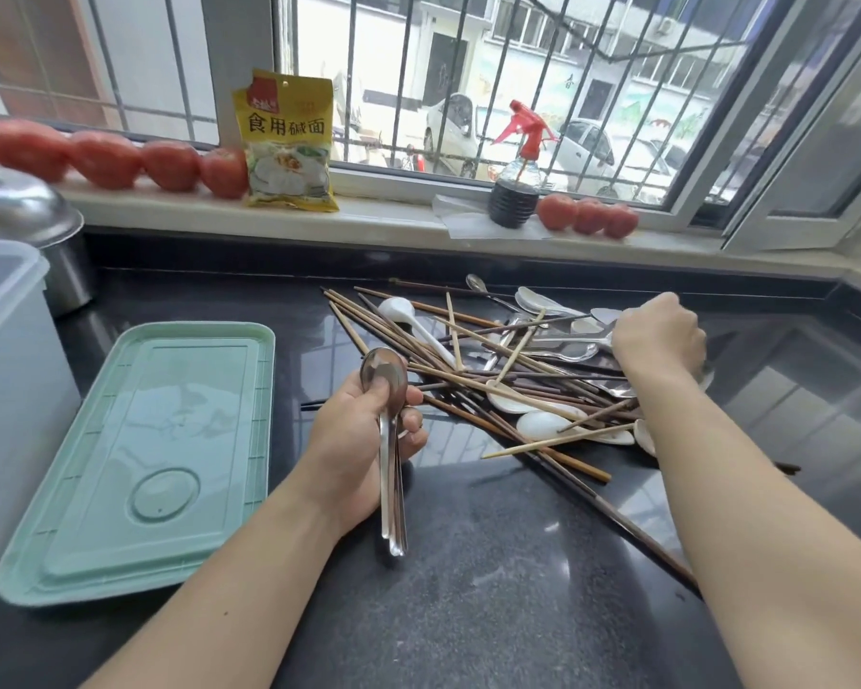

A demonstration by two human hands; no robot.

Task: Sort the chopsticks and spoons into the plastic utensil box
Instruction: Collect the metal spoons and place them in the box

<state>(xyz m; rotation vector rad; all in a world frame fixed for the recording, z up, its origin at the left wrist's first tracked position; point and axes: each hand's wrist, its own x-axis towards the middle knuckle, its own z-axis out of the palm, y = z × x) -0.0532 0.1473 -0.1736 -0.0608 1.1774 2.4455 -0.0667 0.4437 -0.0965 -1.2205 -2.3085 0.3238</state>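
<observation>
— Well, the left hand (364, 440) has its grip clenched round a small stack of shiny metal spoons (388, 430), bowls up under the thumb, handles pointing back toward the wrist.

— And the right hand (659, 333)?

— Curled, knuckles up, down among the silver spoons at the far right of the heap. Its grip looks closed on a handle there, but the fingers are turned away, so I can't tell for certain.

— The heap itself?

— A tangled pile of dark and pale wooden chopsticks (473, 370) crossed over white ceramic spoons (548, 422) and more steel ones, lying on the black polished stone worktop (493, 564) between the two hands. One long dark chopstick runs out under the right forearm.

— The box?

— A translucent white plastic box (6, 370) stands at the left edge, only partly in view. Just beside it lies a flat mint-green plastic lid (145, 455).

— Behind?

— On the windowsill, a row of red tomatoes (120, 159), a yellow food packet (289, 141) leaning on the frame, and a dark bottle with a red spray trigger (515, 191). A steel pot lid (16, 201) sits at far left.
</observation>
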